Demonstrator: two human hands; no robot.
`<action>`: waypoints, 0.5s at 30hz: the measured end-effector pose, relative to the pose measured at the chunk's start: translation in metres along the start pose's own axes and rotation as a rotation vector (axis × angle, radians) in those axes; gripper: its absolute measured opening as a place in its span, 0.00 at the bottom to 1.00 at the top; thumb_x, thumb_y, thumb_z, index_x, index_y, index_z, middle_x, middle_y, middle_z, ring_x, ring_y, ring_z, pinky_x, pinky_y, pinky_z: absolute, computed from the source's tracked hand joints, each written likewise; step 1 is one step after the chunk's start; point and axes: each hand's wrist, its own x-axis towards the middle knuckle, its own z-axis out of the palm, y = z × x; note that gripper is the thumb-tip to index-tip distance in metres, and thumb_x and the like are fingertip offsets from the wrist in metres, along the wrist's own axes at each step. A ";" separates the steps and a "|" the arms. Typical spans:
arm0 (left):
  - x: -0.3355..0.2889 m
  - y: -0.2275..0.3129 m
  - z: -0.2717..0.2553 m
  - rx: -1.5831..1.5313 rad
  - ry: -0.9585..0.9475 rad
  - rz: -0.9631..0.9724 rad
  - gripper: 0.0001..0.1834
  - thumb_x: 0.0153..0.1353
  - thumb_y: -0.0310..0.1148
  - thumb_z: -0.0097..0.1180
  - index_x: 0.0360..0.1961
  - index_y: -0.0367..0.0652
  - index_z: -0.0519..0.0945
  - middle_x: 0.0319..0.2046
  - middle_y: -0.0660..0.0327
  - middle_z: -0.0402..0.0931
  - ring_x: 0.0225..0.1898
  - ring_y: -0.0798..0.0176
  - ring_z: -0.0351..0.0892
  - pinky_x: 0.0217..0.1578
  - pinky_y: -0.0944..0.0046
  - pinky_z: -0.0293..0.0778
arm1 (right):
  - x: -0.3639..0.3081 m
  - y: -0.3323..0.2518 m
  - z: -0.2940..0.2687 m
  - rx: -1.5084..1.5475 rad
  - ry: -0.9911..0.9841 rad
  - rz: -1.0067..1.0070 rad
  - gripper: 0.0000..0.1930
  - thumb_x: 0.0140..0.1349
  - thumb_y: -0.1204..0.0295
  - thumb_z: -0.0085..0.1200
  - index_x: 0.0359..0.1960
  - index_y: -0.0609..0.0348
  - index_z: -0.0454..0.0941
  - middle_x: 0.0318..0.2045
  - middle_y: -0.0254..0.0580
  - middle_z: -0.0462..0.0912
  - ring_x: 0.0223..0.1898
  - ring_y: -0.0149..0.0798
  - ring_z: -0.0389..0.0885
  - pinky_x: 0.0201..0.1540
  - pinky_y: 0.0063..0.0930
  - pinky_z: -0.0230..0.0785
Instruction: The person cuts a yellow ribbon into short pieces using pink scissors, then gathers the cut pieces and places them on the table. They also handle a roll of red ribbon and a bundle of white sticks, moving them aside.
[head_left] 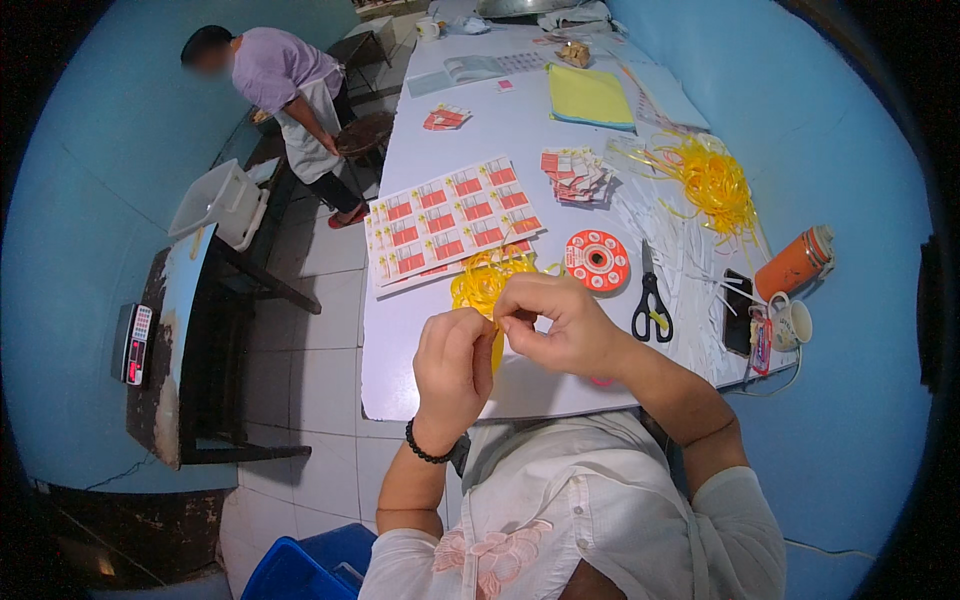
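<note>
At the table's near edge, my left hand [452,365] and my right hand [562,318] meet fingertip to fingertip. Both are closed in a pinch on a yellow ribbon [497,352], part of which shows just below the fingers; its ends are hidden. Right behind them lies a loose heap of yellow ribbon [480,283]. Printed red-and-white label sheets [440,222] are stacked beyond that heap. To the right of the sheets is a round red spool [597,260], with black-handled scissors [652,305] beside it. A pile of cut labels [577,176] sits behind the spool.
A tangle of yellow ribbon [715,185], white strips [672,265], a phone [737,312], a mug [792,322] and an orange flask [795,264] line the right side. Another person [290,90] bends over a stool at left. A blue bin [310,565] stands below.
</note>
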 end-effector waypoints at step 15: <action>-0.068 -0.053 -0.138 -0.723 0.710 -0.257 0.08 0.67 0.34 0.55 0.43 0.45 0.71 0.39 0.60 0.74 0.44 0.67 0.80 0.47 0.63 0.82 | 0.005 0.132 -0.029 0.422 0.533 0.594 0.05 0.63 0.75 0.52 0.32 0.64 0.77 0.23 0.35 0.78 0.19 0.23 0.72 0.22 0.18 0.65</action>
